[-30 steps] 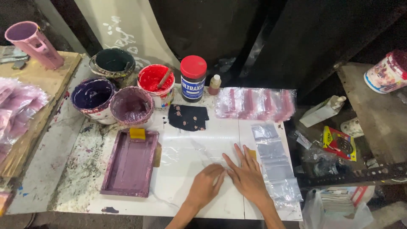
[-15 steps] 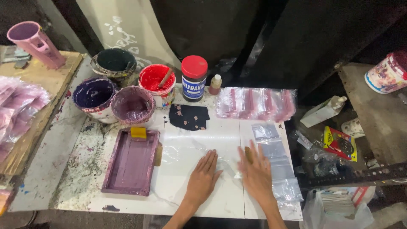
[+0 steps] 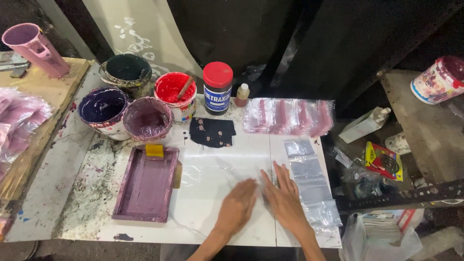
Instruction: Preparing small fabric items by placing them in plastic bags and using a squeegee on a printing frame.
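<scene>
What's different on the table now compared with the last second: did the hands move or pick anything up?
Both hands stayed flat on the white table, gripping nothing. A second ago they overlapped; half a second ago they had spread apart; now the left hand and right hand are close together again beside the clear plastic bags. The purple tray, paint pots and dark cloth did not move.

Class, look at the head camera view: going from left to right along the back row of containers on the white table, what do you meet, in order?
Dark blue paint tub → purple paint tub → red paint tub with a stirring stick → red-lidded jar → small brown bottle → stack of clear bags with pink items.
</scene>
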